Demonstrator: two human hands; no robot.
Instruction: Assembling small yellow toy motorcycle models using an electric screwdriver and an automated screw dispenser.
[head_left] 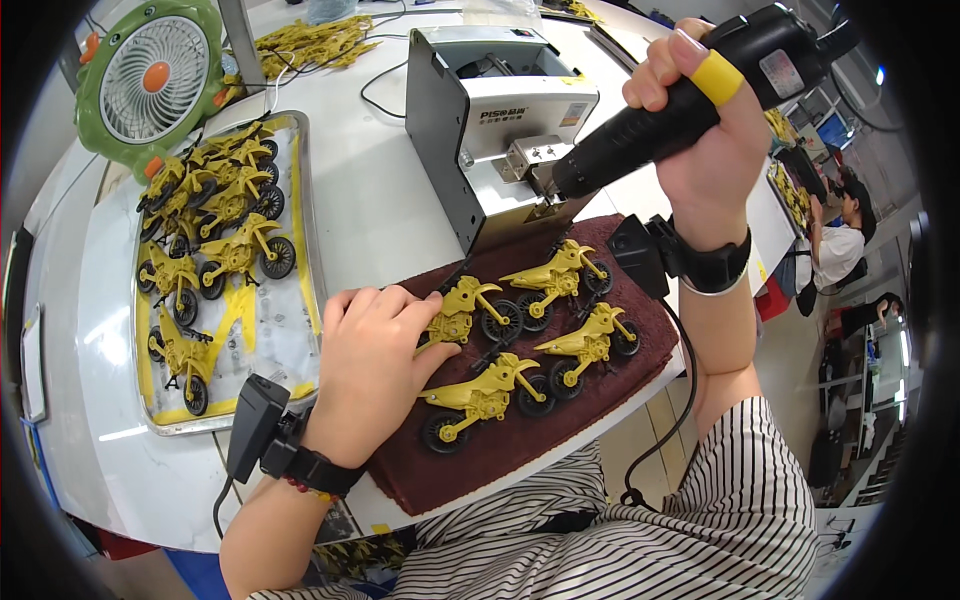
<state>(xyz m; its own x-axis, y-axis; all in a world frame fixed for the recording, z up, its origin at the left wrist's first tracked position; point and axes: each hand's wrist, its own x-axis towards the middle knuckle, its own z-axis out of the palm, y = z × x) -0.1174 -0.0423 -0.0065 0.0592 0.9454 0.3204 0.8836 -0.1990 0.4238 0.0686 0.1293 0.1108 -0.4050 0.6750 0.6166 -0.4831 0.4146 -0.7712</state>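
Note:
My right hand [710, 150], a yellow wrap on one finger, grips a black electric screwdriver [640, 140]. Its tip points down and left, at the metal outlet block on the front of the screw feeder [545, 155]. On a dark red towel [560, 432], my left hand [368, 370] has thumb and fingers around the near-left end of a yellow toy motorcycle [455, 318], whose rear is hidden by the fingers. Three more toy motorcycles lie on their sides beside it: one at the back [548, 279], one at right [588, 342], one in front [478, 395].
At left a metal tray [308, 215] holds several yellow toy motorcycles, some piled up. A green fan [155, 80] stands behind it. Yellow plastic parts [315, 45] lie at the back of the table. Cables hang from both wrists. Another person [840, 235] sits far right.

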